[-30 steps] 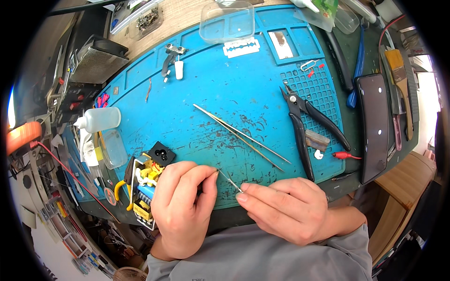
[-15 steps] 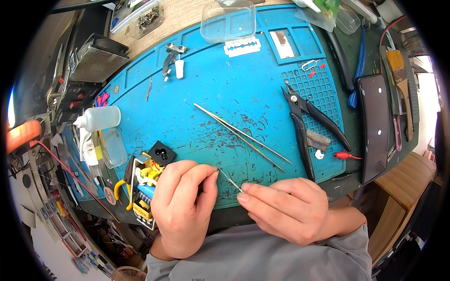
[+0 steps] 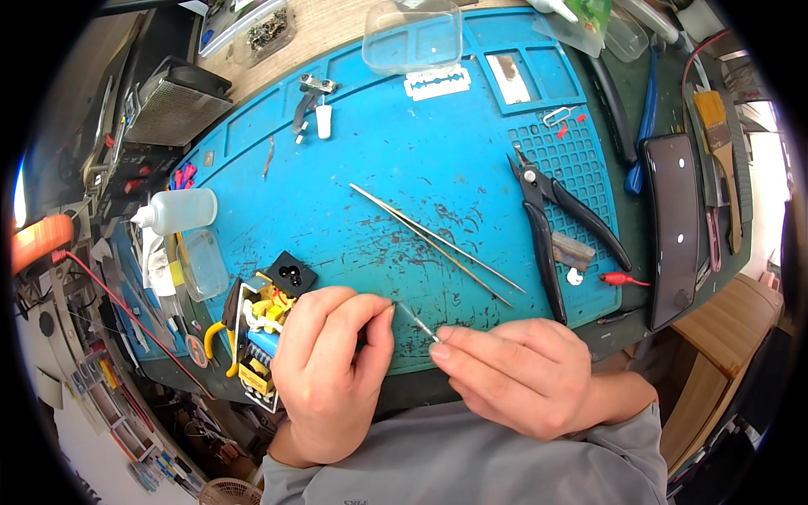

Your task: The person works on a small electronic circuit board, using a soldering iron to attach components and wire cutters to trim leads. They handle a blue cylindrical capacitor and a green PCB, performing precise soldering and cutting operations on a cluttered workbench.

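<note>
Low in the middle of the head view, my two hands face each other over the near edge of the blue work mat point(image 3: 320, 210). My right hand point(image 3: 523, 374) pinches the end of a thin silvery, wire-like piece point(image 3: 418, 322), which slants up and left from its fingertips. The far tip of the piece comes close to my left hand point(image 3: 332, 362). That hand's thumb and forefinger are pressed together; whatever they pinch is too small to make out. Just left of it sits a circuit board point(image 3: 263, 341) with yellow and blue parts and a black power socket point(image 3: 291, 274), partly covered by my hand.
Beyond my hands lie long tweezers point(image 3: 438, 246). Black-handled cutters point(image 3: 539, 227) rest on the mat's right side, near a dark phone point(image 3: 672, 231). A razor blade point(image 3: 437, 83) and clear tray point(image 3: 412, 38) are at the back. A squeeze bottle point(image 3: 181, 211) lies left, above yellow-handled pliers point(image 3: 220, 332).
The silvery piece has shifted slightly to the right with my right fingertips, its tip now a little off my left fingers. Both hands otherwise keep their pinches.
</note>
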`<state>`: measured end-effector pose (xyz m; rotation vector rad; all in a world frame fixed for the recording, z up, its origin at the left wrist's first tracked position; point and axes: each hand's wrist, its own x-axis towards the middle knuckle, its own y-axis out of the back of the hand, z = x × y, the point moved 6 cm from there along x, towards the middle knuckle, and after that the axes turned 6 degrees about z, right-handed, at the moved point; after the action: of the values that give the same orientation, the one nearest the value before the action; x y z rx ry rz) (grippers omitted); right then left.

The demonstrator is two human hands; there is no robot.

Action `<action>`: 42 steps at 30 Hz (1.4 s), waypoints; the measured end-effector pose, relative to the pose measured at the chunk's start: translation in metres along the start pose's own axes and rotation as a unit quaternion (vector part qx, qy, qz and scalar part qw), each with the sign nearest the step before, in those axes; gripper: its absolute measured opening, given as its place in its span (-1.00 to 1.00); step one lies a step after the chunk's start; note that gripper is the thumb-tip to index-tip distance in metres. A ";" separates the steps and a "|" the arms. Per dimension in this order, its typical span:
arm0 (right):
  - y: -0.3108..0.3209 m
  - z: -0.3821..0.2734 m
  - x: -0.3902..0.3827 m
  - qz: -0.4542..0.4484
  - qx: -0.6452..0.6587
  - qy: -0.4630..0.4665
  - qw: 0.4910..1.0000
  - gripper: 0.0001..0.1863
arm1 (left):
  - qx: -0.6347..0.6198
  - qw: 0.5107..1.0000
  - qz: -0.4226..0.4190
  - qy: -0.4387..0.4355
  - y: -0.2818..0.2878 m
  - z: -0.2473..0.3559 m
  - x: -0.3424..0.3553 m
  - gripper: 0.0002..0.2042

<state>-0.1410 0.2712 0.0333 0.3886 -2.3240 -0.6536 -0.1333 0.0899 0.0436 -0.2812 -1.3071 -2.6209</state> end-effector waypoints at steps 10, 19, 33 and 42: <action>0.000 0.001 -0.001 0.010 0.014 0.019 1.000 -0.60 | 0.001 1.000 0.003 -0.001 0.000 0.000 0.000 -0.75; 0.003 0.000 0.003 0.010 0.019 -0.004 1.000 -0.62 | 0.000 1.000 0.004 0.002 0.000 0.000 0.000 -0.76; 0.010 0.003 0.000 0.040 0.042 -0.029 0.998 -0.58 | -0.015 0.997 0.010 -0.072 -0.004 0.007 0.001 -0.73; 0.014 0.004 0.000 0.034 0.048 -0.027 0.998 -0.59 | 0.024 0.999 -0.014 -0.018 0.001 0.009 -0.007 -0.77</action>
<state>-0.1447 0.2839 0.0384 0.3371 -2.4159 -0.5272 -0.1257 0.0967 0.0479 -0.3046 -1.3941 -2.6149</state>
